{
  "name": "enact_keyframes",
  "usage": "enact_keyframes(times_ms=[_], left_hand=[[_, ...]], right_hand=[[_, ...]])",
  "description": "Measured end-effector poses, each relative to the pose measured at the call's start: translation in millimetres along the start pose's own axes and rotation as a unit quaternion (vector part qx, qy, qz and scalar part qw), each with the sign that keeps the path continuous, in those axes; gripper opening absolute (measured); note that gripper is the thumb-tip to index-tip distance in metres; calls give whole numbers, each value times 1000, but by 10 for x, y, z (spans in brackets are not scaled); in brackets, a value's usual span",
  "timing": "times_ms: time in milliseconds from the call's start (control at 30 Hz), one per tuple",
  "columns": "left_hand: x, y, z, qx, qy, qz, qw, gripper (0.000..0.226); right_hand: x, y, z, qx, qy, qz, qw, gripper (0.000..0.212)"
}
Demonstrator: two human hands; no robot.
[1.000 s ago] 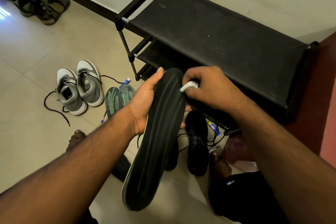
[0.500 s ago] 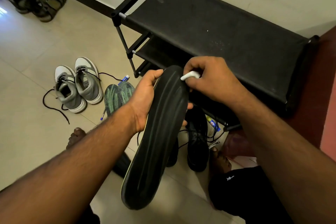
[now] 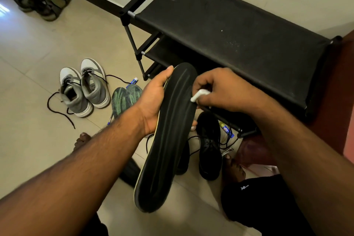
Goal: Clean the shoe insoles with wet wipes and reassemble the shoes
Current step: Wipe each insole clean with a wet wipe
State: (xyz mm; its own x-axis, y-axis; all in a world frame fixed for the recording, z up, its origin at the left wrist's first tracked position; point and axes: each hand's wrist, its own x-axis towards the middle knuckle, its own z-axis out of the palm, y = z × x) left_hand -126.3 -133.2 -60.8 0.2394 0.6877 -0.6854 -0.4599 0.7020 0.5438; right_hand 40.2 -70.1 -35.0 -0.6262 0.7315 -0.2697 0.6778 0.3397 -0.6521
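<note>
**Fingers wrapped on insole and wipe**

Fingers (image 3: 193,127) of the left hand (image 3: 153,101) curl round the black insole (image 3: 168,136), held above the floor before the rack (image 3: 239,30). Black shoes (image 3: 209,145) stand beneath it, grey sneakers (image 3: 84,88) well left. Right hand (image 3: 224,90) pinches a balled wipe (image 3: 199,95) against the insole's edge.

tiled floor (image 3: 28,140) | grey sneakers (image 3: 84,90), green insoles (image 3: 122,99), black shoes (image 3: 209,145), sandals (image 3: 44,0), shoe rack (image 3: 229,30)
</note>
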Motion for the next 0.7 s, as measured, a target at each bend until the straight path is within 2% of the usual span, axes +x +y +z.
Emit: enact_keyframes(times_ms=[33, 133, 200, 267, 400, 467, 533, 600, 633, 700], left_hand=[[8, -2, -4, -1, 1, 0, 1000, 72], [11, -48, 27, -4, -5, -9, 1000, 76], [7, -77, 60, -7, -11, -15, 1000, 74], [8, -77, 61, -5, -13, -11, 1000, 74], [25, -27, -7, -6, 5, 6, 1000, 75], [32, -25, -28, -3, -3, 7, 1000, 75], [22, -44, -12, 0, -25, 0, 1000, 77], [7, -45, 9, 2, -37, -4, 999, 76], [-1, -40, 18, 2, -41, -2, 999, 76], [-8, -15, 28, -4, -44, 11, 999, 74]], right_hand=[[6, 11, 15, -3, 0, 2, 1000, 12], [55, 47, 27, -8, 133, -1, 991, 13], [68, 61, -6, 0, 191, -2, 982, 15], [45, 63, -35, 11, 170, -5, 985, 14], [-8, 7, 9, -16, -10, 2, 1000, 12], [11, 5, 31, -21, 22, 6, 1000, 12], [23, 6, 22, -20, 114, 9, 993, 11], [23, 6, -10, -12, 171, 9, 985, 10], [21, 10, -21, -8, 172, 7, 985, 10], [-4, 10, -37, -3, 116, 1, 993, 11]])
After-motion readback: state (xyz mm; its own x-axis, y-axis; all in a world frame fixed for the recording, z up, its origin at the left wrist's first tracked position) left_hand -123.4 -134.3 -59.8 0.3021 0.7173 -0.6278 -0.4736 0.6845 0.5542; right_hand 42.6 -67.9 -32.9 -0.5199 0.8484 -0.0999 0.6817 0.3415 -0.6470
